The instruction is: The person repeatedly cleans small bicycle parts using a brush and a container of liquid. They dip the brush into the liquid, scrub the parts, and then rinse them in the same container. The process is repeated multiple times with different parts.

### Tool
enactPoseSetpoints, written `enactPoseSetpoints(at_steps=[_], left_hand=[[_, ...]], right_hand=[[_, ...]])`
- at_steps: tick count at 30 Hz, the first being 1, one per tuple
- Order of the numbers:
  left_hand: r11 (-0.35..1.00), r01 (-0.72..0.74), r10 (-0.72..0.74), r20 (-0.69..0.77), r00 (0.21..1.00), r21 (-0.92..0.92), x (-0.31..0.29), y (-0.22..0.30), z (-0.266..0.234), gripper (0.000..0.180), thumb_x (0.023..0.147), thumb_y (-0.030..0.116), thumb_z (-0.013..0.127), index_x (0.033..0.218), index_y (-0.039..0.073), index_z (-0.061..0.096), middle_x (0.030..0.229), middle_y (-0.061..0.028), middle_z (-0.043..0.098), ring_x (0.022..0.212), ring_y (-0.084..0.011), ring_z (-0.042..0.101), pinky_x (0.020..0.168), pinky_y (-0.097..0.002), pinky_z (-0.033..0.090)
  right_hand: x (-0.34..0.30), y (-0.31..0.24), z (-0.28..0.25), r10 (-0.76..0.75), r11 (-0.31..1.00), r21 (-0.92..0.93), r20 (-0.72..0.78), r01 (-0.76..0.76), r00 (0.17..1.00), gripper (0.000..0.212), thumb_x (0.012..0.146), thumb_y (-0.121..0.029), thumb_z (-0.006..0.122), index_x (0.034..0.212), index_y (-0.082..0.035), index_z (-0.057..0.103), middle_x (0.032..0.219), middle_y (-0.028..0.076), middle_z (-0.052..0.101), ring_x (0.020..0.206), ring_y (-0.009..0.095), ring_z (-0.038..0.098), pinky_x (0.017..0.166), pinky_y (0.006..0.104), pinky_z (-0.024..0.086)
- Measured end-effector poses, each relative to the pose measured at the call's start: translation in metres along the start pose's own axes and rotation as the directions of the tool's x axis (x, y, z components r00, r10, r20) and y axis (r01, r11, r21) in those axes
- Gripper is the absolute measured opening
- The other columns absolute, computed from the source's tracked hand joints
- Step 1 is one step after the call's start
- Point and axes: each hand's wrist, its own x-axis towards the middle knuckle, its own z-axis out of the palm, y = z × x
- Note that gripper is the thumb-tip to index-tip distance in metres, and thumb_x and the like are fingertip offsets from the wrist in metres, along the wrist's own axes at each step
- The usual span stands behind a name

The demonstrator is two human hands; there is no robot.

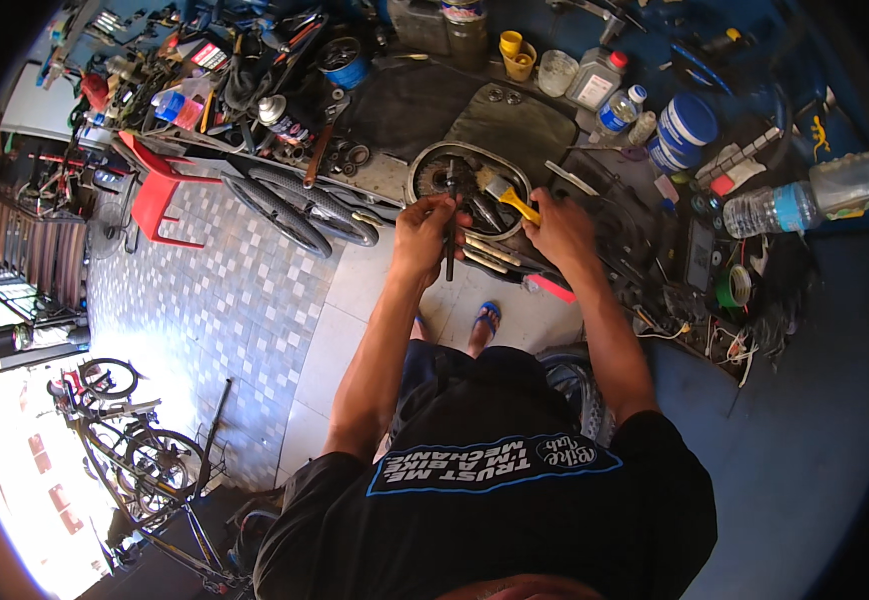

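My left hand point(427, 232) is closed round a slim dark rod-shaped part point(450, 262), held upright over the near rim of an oval metal basin point(415, 182). What exact part it is, I cannot make out. In my right hand point(563, 232) is a paintbrush with a yellow handle point(521, 204), gripped by that handle. Its pale bristles point into the basin, toward the rod. Dark, greasy metal parts lie in the basin, among them what looks like a toothed cog point(435, 176). My left fingers partly hide the basin's near edge.
A dark mat point(515, 118) with two small round parts lies behind the basin. Bottles, a blue tub point(688, 122) and yellow cups point(517, 62) stand at the back right. Tools and a spray can point(273, 110) crowd the left. Bicycle tyres point(300, 205) hang below the bench edge near a red chair point(160, 195).
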Motion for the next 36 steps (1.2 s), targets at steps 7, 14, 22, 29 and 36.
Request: enactPoseSetpoints(at_steps=[7, 14, 22, 29, 36], left_hand=[[0.995, 0.066, -0.066, -0.012, 0.998, 0.076, 0.027, -0.012, 0.007, 0.022, 0.104, 0.019, 0.060, 0.118, 0.002, 0.061, 0.086, -0.0098, 0.071, 0.062, -0.0151, 0.063, 0.050, -0.0291, 0.054], [0.991, 0.068, -0.072, 0.033, 0.997, 0.116, 0.055, -0.019, -0.007, 0.022, 0.102, 0.019, 0.060, 0.115, 0.002, 0.063, 0.082, -0.0089, 0.070, 0.059, -0.0151, 0.061, 0.049, -0.0301, 0.052], [0.966, 0.023, -0.022, -0.009, 1.000, 0.257, 0.072, -0.026, -0.013, 0.020, 0.098, 0.018, 0.064, 0.104, -0.001, 0.065, 0.074, -0.0075, 0.067, 0.056, -0.0153, 0.060, 0.048, -0.0304, 0.048], [0.714, -0.310, 0.343, 0.073, 0.937, 0.628, 0.091, -0.034, -0.014, 0.019, 0.097, 0.017, 0.065, 0.097, -0.002, 0.065, 0.075, -0.0089, 0.068, 0.059, -0.0145, 0.061, 0.052, -0.0315, 0.047], [0.773, -0.264, 0.296, 0.041, 0.954, 0.576, 0.076, -0.018, -0.005, 0.020, 0.097, 0.014, 0.065, 0.099, -0.005, 0.064, 0.070, -0.0109, 0.070, 0.059, -0.0169, 0.067, 0.055, -0.0326, 0.050]], right_hand=[[0.006, 0.000, -0.004, -0.095, 0.963, 0.210, -0.312, 0.166, 0.945, 0.034, 0.084, -0.028, 0.080, 0.112, -0.014, 0.067, 0.094, 0.011, 0.072, 0.087, 0.034, 0.069, 0.073, 0.0459, 0.055], [0.035, -0.031, -0.027, -0.035, 0.897, 0.428, -0.171, 0.106, 0.985, 0.034, 0.083, -0.031, 0.083, 0.108, -0.012, 0.070, 0.095, 0.013, 0.075, 0.085, 0.031, 0.074, 0.072, 0.0400, 0.055], [0.060, -0.025, 0.005, -0.058, 0.796, 0.576, -0.234, 0.187, 0.971, 0.027, 0.090, -0.031, 0.079, 0.099, -0.007, 0.070, 0.090, 0.011, 0.076, 0.079, 0.026, 0.073, 0.068, 0.0351, 0.055], [0.026, -0.073, -0.002, 0.094, 0.542, 0.791, -0.394, 0.285, 0.914, 0.027, 0.099, -0.029, 0.073, 0.097, -0.003, 0.069, 0.078, 0.006, 0.071, 0.067, 0.009, 0.066, 0.060, 0.0275, 0.053], [0.019, -0.062, 0.007, 0.251, 0.643, 0.751, -0.393, 0.151, 0.884, 0.025, 0.098, -0.028, 0.073, 0.092, -0.004, 0.069, 0.073, 0.006, 0.071, 0.063, 0.008, 0.062, 0.059, 0.0280, 0.051]])
